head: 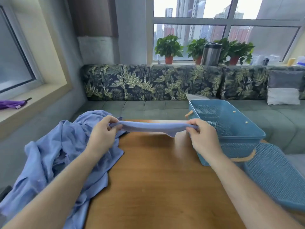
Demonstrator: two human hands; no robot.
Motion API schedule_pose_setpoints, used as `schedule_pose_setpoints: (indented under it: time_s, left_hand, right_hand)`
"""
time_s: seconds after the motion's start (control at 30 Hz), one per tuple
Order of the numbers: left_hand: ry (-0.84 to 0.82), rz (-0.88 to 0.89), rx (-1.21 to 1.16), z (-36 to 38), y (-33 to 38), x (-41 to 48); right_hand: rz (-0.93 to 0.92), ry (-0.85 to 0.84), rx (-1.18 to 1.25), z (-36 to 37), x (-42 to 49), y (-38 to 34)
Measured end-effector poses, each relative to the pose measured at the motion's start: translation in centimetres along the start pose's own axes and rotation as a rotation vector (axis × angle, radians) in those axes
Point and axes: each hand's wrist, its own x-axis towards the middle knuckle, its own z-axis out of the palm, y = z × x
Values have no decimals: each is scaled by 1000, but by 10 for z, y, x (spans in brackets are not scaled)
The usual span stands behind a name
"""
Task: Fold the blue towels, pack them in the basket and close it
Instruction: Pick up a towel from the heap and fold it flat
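Wooden table (156, 179), open blue basket (234, 147)

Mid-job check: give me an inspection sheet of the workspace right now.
Surface: wooden table, glossy top.
Job's things: one towel stretched between both hands above the table; pile of unfolded towels at the left edge; basket open at far right, nothing seen inside; lid lying beside it, nearer.
Clutter: nothing seen.
Hands: left hand and right hand each grip one end of the towel.
Cables: nothing seen.
Surroundings: sofa behind the table, cushion, potted plants and flask on the windowsill, purple umbrella on the left ledge.
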Motion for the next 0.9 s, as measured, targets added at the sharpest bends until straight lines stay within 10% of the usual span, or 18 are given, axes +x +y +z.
schedule_pose_setpoints:
  time_s: [0.2, 0.9]
  left_hand:
    - [-211, -268, 15, 67, -100, -122]
    - [-42, 139, 559, 101, -102, -153]
  right_hand:
    - [76, -166, -66, 43, -111, 95]
    - [-65, -71, -548, 53, -164, 105]
